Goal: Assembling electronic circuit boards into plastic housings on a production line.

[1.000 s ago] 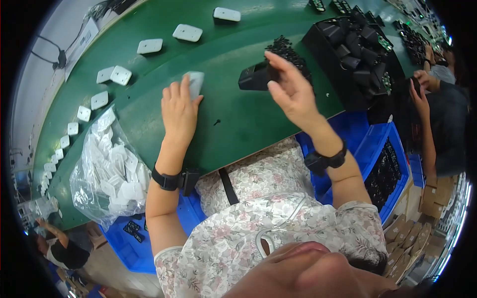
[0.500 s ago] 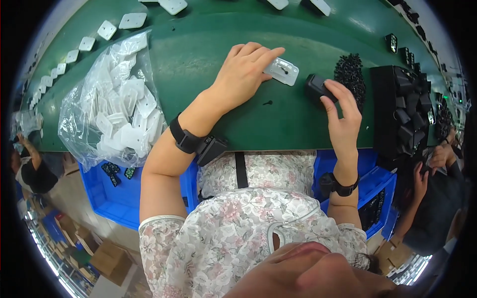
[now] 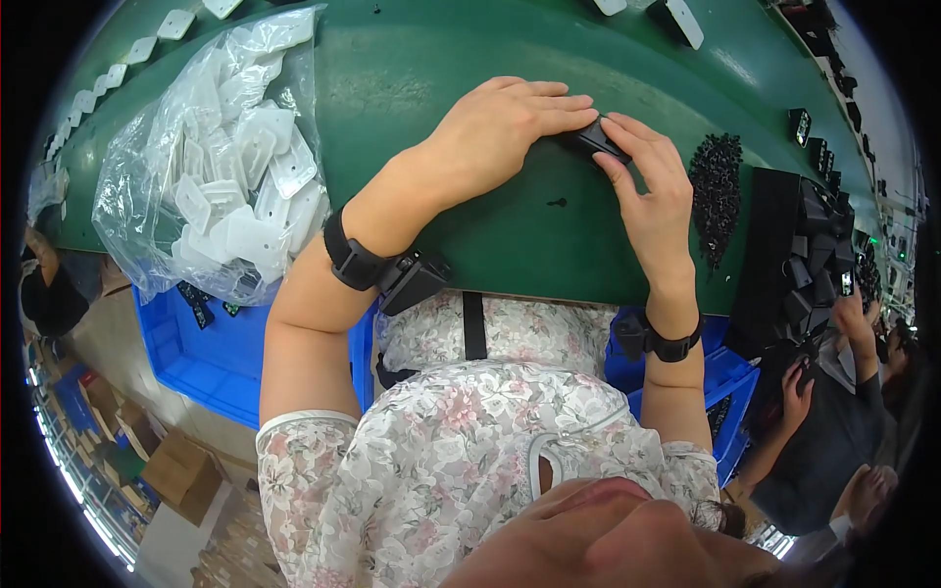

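Black plastic part [image 3: 600, 140] sits upper centre of the frame on the green bench [image 3: 412, 78], with both hands on it. Left hand [image 3: 500, 132] lies flat, fingers pressed down over its left end; right hand [image 3: 652, 191] pinches the other end with its fingertips. Looks like the fitting-together step to me. Next move probably needs a firm, even squeeze. Pile of small black bits [image 3: 718, 191] sits just right of it, bag of white parts [image 3: 230, 157] at upper left.

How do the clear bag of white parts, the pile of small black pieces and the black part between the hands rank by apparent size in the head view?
1. Clear bag of white parts, by far.
2. Pile of small black pieces.
3. Black part, partly hidden by the left hand and right hand.
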`<state>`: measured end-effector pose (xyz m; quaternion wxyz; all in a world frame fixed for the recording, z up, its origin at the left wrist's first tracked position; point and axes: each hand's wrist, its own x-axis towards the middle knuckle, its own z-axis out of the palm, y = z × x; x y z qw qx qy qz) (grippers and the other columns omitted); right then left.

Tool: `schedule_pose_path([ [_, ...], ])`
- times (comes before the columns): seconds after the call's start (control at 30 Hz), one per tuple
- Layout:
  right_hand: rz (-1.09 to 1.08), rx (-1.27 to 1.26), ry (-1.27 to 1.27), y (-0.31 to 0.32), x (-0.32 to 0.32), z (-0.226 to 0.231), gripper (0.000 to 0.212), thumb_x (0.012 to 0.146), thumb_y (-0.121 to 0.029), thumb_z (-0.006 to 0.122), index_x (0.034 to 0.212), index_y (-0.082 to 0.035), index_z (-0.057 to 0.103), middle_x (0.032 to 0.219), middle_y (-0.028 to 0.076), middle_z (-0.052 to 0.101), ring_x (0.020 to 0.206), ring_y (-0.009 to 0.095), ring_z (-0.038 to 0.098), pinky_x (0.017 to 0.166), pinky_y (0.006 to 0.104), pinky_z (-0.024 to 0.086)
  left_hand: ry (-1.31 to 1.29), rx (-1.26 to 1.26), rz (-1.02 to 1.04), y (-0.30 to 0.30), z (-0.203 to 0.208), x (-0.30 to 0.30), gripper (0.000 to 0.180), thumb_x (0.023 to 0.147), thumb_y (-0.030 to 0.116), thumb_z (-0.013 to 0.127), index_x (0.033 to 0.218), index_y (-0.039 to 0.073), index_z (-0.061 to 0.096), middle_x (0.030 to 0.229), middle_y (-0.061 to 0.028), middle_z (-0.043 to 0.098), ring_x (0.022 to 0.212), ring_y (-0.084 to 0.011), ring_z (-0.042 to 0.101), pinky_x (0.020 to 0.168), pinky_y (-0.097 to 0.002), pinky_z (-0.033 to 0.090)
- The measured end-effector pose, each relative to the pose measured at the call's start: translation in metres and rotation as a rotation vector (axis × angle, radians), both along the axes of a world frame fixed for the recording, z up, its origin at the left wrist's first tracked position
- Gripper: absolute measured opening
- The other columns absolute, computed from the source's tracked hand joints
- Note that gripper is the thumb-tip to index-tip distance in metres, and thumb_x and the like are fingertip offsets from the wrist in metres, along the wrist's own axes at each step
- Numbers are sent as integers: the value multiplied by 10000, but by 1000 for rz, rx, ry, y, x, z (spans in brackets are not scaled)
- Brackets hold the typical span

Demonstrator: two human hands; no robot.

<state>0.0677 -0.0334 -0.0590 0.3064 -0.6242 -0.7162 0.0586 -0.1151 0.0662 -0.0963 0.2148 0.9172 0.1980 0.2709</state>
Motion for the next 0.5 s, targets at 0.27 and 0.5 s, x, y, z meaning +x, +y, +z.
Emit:
schedule_pose_path([
  [0.27, -17, 96, -202, -5, -7, -9, 322, 754, -53, 702, 1073, -55, 659, 1075, 102, 634, 935, 257, 605, 785, 337, 503, 110, 189, 75, -17, 11, 3, 411, 808, 80, 536, 1217, 71, 576, 1279, -44, 569, 1175, -202, 533, 979, -358, 409],
  [0.5, -21, 102, -192, -7, -11, -15, 322, 752, -64, 694, 1073, -65, 659, 1082, 82, 630, 905, 262, 602, 763, 338, 507, 130, 328, 141, -31, 2, 8, 459, 771, 121, 597, 1211, -3, 548, 1249, -119, 571, 1119, -229, 556, 902, -329, 444],
])
